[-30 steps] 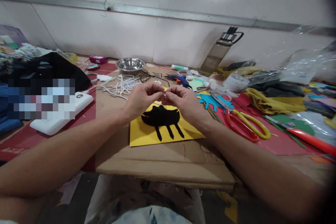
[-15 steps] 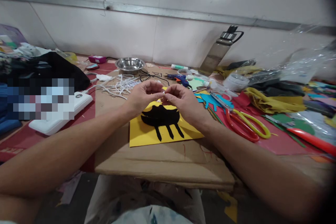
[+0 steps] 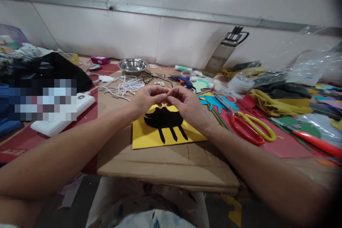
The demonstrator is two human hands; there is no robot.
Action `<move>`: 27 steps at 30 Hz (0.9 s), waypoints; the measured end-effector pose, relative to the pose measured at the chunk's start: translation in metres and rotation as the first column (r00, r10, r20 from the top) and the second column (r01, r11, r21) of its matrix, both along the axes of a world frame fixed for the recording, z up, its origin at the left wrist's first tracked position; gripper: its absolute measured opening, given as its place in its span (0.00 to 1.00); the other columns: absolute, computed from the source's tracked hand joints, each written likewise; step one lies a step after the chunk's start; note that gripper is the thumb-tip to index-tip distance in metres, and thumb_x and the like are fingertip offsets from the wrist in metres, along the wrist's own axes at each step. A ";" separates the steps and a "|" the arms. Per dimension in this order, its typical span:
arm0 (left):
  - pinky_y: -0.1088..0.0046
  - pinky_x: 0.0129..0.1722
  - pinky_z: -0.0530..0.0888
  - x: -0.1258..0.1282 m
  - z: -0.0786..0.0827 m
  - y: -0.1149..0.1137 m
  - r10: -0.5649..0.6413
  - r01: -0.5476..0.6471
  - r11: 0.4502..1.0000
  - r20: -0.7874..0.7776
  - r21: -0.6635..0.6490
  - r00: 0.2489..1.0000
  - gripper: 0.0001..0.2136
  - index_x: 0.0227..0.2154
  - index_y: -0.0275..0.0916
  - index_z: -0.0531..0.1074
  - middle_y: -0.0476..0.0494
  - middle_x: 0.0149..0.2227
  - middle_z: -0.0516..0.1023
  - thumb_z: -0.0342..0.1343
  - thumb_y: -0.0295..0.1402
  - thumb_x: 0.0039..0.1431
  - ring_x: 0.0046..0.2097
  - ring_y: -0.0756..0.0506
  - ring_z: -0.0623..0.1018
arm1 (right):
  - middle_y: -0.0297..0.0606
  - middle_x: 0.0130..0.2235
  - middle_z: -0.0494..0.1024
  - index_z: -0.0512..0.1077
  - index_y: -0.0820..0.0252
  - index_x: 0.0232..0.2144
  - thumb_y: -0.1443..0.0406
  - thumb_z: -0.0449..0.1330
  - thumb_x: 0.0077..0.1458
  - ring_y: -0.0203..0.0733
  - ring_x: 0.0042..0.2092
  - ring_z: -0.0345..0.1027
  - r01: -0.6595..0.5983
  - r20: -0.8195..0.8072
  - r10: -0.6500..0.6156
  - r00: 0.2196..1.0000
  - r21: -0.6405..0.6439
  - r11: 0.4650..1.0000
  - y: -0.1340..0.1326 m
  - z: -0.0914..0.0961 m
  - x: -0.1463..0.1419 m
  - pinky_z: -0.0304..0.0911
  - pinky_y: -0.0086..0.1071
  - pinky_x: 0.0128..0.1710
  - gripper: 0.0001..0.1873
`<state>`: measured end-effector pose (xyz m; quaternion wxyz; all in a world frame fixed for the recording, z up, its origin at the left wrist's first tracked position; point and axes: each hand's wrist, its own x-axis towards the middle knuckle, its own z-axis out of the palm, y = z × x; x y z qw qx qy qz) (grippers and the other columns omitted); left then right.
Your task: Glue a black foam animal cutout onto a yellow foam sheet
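My left hand (image 3: pixel 146 99) and my right hand (image 3: pixel 184 104) meet fingertip to fingertip just above a yellow sheet (image 3: pixel 149 134) that carries a black cut-out shape (image 3: pixel 164 120) with three legs. Both hands are pinched together over the top edge of the cut-out. What sits between the fingertips is too small to make out. The sheet lies on a flat piece of brown cardboard (image 3: pixel 165 165).
Red and yellow scissors (image 3: pixel 249 128) lie to the right, by coloured felt scraps (image 3: pixel 278 105). A steel bowl (image 3: pixel 133 65), white paper strips (image 3: pixel 125 87), a blue glue gun (image 3: pixel 183 80) and a water bottle (image 3: pixel 223 52) stand behind. A white power strip (image 3: pixel 62 115) lies left.
Both hands have dropped slightly toward the yellow sheet and stayed pinched together; the small pale bit seen between the fingertips earlier no longer shows.
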<state>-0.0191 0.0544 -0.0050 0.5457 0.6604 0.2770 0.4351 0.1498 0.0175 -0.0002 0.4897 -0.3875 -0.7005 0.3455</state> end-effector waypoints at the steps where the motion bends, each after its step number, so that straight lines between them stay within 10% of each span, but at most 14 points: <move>1: 0.73 0.32 0.72 0.000 0.000 0.000 -0.008 0.008 1.000 -0.007 -0.005 1.000 0.09 0.35 0.35 0.78 0.45 0.31 0.79 0.63 0.34 0.52 0.31 0.51 0.75 | 0.33 0.30 0.72 0.69 0.59 0.32 0.63 0.60 0.56 0.36 0.34 0.70 -0.004 -0.002 0.004 1.000 -0.002 1.000 0.000 0.000 0.000 0.67 0.35 0.37 0.05; 27: 0.67 0.44 0.77 0.001 -0.007 -0.003 0.135 -0.136 0.972 0.018 0.190 0.991 0.12 0.36 0.35 0.75 0.44 0.35 0.80 0.66 0.30 0.47 0.38 0.48 0.79 | 0.32 0.30 0.76 0.72 0.60 0.30 0.60 0.71 0.43 0.34 0.31 0.73 -0.004 -0.281 -0.096 0.955 -0.335 0.942 0.009 -0.006 0.000 0.73 0.34 0.39 0.15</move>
